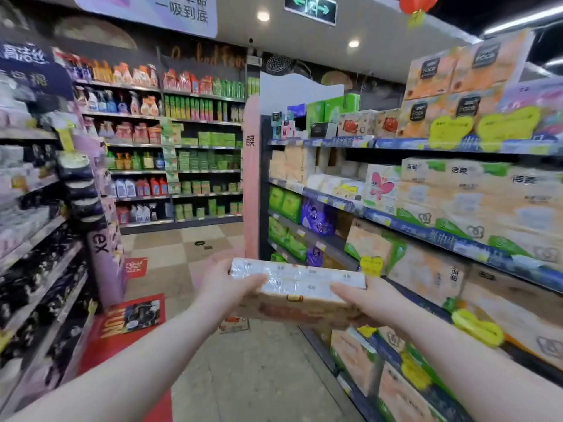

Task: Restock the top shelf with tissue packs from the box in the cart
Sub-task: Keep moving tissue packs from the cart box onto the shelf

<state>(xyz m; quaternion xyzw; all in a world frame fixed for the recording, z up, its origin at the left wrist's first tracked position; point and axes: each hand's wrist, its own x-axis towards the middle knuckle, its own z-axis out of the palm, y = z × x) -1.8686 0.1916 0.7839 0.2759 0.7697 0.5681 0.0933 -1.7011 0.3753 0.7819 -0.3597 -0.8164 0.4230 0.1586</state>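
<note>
— Where's the tissue pack (297, 283)?
— Well below the top shelf (426, 143), with the left hand (231, 284) and right hand (362, 303) each clamped on an end, thumbs on top.
— Advice?
— Keep it level, raise both ends together, and slide it in flat.

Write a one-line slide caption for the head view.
The left hand and right hand hold a wrapped tissue pack in the aisle, below the top shelf on the right.

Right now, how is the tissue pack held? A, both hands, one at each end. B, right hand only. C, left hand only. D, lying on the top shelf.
A: the left hand and the right hand each grip one end of the tissue pack.
</note>
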